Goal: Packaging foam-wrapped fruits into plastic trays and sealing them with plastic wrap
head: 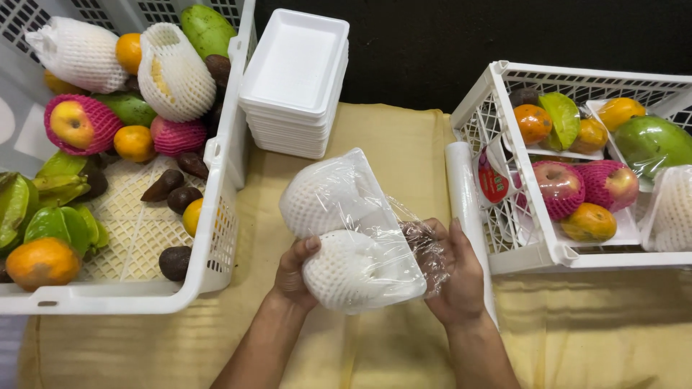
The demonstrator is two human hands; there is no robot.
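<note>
Both my hands hold a white foam tray (367, 187) carrying two fruits in white foam nets (328, 198), all covered in clear cling film (418, 241). My left hand (294, 270) grips the tray's near left side, thumb on the nearer netted fruit (346, 270). My right hand (454, 270) is under the right side, bunching the loose film against the tray. The tray is tilted, held above a yellow cloth (389, 137).
A stack of white foam trays (295, 79) stands at the back. A cling film roll (465, 194) lies beside the right white crate (533, 252) of wrapped fruit trays. The left white crate (216, 180) holds loose oranges, apples, green mangoes and dark fruits.
</note>
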